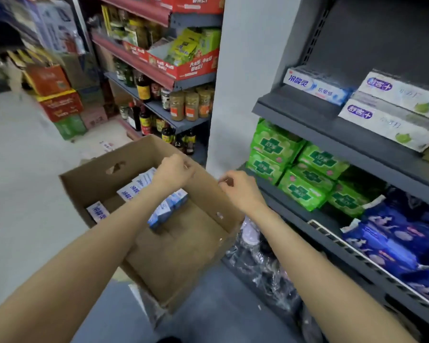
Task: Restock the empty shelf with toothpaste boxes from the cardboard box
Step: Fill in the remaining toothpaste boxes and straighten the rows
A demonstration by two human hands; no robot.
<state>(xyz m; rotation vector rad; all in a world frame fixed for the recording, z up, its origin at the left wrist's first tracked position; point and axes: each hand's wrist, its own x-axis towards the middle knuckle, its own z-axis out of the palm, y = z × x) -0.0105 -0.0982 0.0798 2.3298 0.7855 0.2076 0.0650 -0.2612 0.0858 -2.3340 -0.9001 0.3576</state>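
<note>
Toothpaste boxes (136, 188) lay along the far-left wall of the cardboard box (174, 256); one (315, 86) sat at the shelf's (295, 112) left end. My left hand (175, 168) and right hand (240, 186) hovered, fingers loosely curled, holding nothing. Light, stiff, probably slick cartons: I'd pinch the long sides.

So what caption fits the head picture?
Both hands, left hand and right hand, hover over the cardboard box of toothpaste.

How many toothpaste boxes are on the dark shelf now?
3. One blue-and-white box lies at the left; two white boxes are stacked at the right, upper on lower. More may be hidden beyond the frame edge.
</note>
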